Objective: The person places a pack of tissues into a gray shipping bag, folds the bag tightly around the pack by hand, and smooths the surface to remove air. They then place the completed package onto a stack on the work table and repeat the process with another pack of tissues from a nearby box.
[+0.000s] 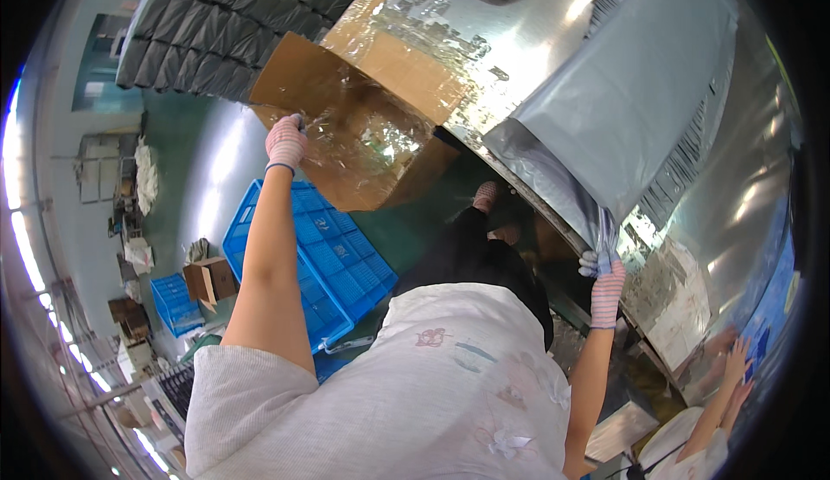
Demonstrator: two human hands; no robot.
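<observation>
My left hand (286, 144), in a pink-and-white striped glove with grey fingertips, is closed at the left edge of an open cardboard box (294, 69). Crumpled clear plastic film (393, 145) glints inside that box; whether my fingers pinch some of it or only something small, I cannot make out. On the right, my right hand (607, 288), gloved alike, grips the gathered near corner of a large grey plastic bag (618, 117). The bag lies flat across the metal table (553, 13), and its gripped corner hangs over the table's near edge.
Blue plastic crates (341, 260) stand on the floor below my left arm. Dark grey wrapped bundles (225, 26) are stacked at the far left. Worn paper (670, 303) sticks to the table's near right part. Another person's hands (737, 363) are at the lower right.
</observation>
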